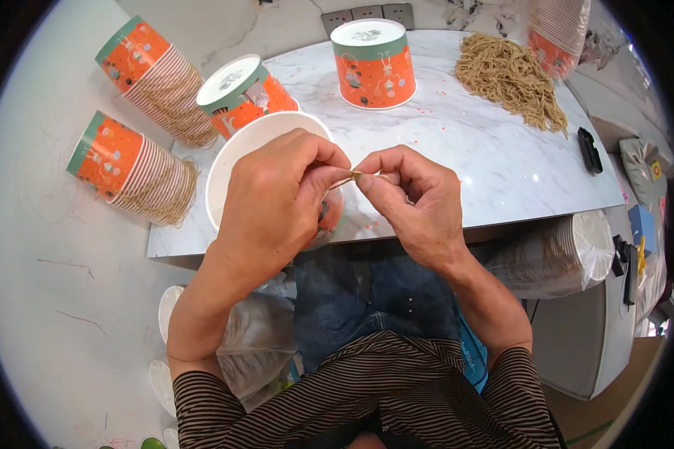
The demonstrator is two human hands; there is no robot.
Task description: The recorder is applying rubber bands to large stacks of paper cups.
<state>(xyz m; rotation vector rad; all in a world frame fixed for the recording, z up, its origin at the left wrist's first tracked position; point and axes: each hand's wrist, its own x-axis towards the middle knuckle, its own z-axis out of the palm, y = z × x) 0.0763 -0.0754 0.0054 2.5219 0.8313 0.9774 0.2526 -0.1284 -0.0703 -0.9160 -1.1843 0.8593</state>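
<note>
At the table (517, 176), left hand (272, 191) and right hand (421, 196) pinch a cord (354, 175), mostly hidden.

Slants left forearm (210, 299) forward and inward from left of lap (419, 292), right forearm (494, 299) likewise from right of lap; bares both below striped sleeves (206, 400). Poises left hand (269, 191) beyond lap's left edge, back of hand up, wrist nearly straight; pinches with thumb and index finger, hiding other fingers beneath. Poises right hand (423, 187) beyond lap's right half, angled inward; pinches with thumb and arched index finger, curling other fingers toward palm. Meets nearly tip to tip beyond lap; shows no clear skin contact.
</note>
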